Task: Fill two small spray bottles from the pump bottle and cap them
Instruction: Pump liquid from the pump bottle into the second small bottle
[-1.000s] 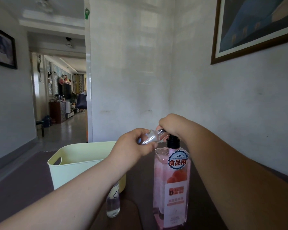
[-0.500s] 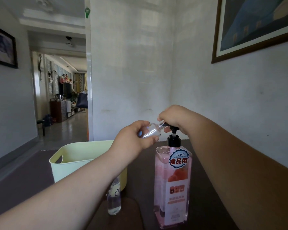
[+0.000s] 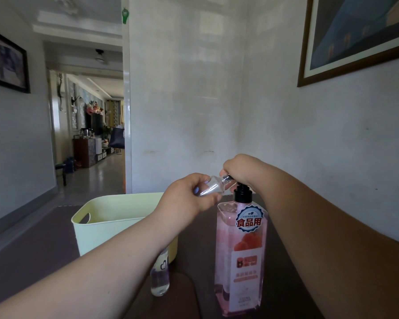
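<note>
A tall pink pump bottle (image 3: pixel 240 261) with a black pump stands on the dark table. My right hand (image 3: pixel 242 171) covers the pump head from above. In my left hand (image 3: pixel 189 196) lies a small clear spray bottle (image 3: pixel 211 186), tilted sideways, its mouth against the pump's nozzle under my right hand. A second small clear spray bottle (image 3: pixel 160 276) with a heart mark stands upright on the table, partly hidden behind my left forearm. Its top is out of sight.
A pale yellow-green plastic basket (image 3: pixel 97 218) stands on the table behind my left arm. The dark table (image 3: pixel 32 256) runs to the walls at the back and right. A doorway on the left opens onto a hallway.
The pump head and my right hand have come back up after being pressed low a second ago. The small bottle stays held at the nozzle.
</note>
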The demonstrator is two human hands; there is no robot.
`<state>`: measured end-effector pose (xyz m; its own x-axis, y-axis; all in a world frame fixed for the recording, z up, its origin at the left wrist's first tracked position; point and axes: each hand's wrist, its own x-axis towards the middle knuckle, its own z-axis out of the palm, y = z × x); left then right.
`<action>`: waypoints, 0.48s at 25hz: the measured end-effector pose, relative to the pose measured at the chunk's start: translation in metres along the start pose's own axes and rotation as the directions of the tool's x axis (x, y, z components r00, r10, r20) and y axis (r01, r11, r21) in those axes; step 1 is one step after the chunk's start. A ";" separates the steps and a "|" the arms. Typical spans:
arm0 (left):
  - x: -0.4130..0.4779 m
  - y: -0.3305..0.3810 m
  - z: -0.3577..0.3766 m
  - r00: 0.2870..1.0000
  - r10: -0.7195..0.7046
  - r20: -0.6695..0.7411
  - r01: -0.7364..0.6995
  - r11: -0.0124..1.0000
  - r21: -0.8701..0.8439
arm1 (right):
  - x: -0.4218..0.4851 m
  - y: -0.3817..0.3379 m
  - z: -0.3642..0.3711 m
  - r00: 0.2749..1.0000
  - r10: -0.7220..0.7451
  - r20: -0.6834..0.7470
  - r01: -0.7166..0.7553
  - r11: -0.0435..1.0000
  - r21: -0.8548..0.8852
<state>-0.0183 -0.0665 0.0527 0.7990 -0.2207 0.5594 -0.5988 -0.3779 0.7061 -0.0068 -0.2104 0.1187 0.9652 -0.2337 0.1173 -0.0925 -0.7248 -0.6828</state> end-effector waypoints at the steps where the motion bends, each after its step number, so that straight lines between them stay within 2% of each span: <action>1: 0.000 0.000 0.000 1.000 0.004 0.000 -0.004 1.000 0.001 | 0.001 0.000 0.000 1.000 -0.006 -0.003 0.006 1.000 -0.002; 6: 0.002 0.005 -0.004 1.000 0.022 -0.001 -0.022 0.999 -0.024 | 0.000 -0.007 -0.010 1.000 0.001 -0.018 0.001 0.995 0.101; 12: 0.004 0.007 -0.005 0.999 0.043 0.015 -0.042 0.997 -0.068 | 0.002 -0.008 -0.010 1.000 0.008 0.014 -0.008 1.000 0.003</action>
<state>-0.0201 -0.0655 0.0623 0.7734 -0.2503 0.5825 -0.6340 -0.3061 0.7102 -0.0063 -0.2116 0.1315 0.9678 -0.2305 0.1014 -0.0999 -0.7211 -0.6856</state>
